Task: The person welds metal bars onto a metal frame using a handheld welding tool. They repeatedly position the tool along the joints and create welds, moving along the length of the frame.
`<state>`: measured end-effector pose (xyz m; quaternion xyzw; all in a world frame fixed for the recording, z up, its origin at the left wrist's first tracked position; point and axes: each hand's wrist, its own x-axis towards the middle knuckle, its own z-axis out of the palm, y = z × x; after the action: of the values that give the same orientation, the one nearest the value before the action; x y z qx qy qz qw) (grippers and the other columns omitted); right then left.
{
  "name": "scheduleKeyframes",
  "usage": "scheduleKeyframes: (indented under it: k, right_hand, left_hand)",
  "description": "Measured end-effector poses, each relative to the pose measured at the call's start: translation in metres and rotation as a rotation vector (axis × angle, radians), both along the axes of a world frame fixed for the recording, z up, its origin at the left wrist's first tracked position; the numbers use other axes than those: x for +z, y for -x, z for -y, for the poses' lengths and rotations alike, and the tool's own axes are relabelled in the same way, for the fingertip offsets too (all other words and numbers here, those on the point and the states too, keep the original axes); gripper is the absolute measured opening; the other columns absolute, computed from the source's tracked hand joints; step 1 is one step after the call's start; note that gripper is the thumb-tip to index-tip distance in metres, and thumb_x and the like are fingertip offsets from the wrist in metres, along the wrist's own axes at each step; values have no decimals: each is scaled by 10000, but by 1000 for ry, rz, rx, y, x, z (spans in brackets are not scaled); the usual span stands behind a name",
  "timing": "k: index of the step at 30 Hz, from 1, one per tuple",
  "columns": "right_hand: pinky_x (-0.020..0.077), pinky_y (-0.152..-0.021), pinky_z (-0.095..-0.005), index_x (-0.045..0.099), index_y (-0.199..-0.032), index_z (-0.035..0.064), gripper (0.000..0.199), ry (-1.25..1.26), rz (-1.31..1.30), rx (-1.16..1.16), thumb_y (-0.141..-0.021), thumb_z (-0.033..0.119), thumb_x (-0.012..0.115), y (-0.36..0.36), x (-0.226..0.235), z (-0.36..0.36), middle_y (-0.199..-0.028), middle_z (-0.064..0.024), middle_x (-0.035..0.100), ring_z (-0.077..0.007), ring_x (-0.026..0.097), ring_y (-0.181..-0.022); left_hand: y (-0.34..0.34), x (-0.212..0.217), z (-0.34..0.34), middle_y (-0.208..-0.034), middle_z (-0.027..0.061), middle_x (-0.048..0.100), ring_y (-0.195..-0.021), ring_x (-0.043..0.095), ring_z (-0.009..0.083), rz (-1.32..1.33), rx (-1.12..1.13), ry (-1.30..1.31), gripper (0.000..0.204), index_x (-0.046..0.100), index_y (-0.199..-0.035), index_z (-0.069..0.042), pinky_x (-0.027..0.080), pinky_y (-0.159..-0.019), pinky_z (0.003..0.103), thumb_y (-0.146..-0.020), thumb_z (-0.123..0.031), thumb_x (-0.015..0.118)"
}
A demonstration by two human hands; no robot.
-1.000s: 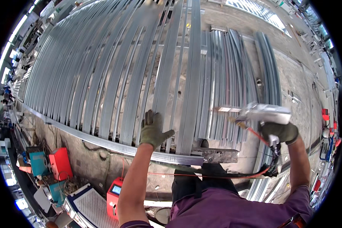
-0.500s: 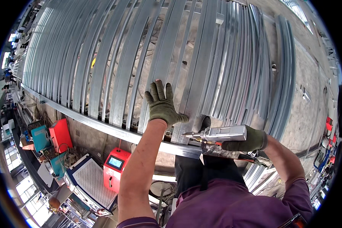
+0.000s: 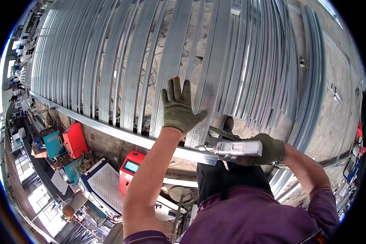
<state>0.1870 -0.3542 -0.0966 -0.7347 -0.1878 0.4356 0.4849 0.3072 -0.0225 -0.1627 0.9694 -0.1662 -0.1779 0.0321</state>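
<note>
The left hand (image 3: 178, 109), in an olive work glove, lies flat and wide open on a galvanised steel strip (image 3: 209, 81), fingers together and pointing away from the person, thumb splayed out to the right. It grips nothing; the palm simply presses on the metal, near the strip's close end.

The right hand (image 3: 268, 149), gloved the same way, is closed around the rear of a silver handheld tool (image 3: 236, 148) (a boxy metal body with a narrow nozzle). The tool lies roughly level, its nozzle pointing left, and its tip sits just below and to the right of the left hand's wrist, at the spot where the pressed strip meets the long cross rail (image 3: 122, 134). Whether the tip touches the joint cannot be told.

The rail runs under the left forearm, crossing the near ends of the many parallel strips that fan out beyond both hands. Well below the left forearm, on the floor, stand a red machine with a small screen (image 3: 131, 168) and a second red box (image 3: 74, 140) further to the left.
</note>
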Motion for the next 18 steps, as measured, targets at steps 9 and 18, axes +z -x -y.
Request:
scheduleKeyframes:
  k: [9,18]
  right_hand:
    - [615,-871,-549,721,-1287,142,498,54,-45,194,-968,519,783,54,5,-19,-985,-213,794,-452,794,-975]
    - [611,-865,-549,693,-1297,121,524,24,-162,132,-941,503,735,75,-8,-16,-964,-193,805,-418,804,-934]
  left_hand:
    - [-17,-23,93,-1873,296,217,-1746,200,489,589,-215,533,923,267,-1811,-30,141,-1399,661,-1113,-497,650]
    - [-7,-77,95,-1879,238,238,-1747,220,448,428,-282,332,865,295,-1790,-39,185,-1400,655,-1150,-548,577]
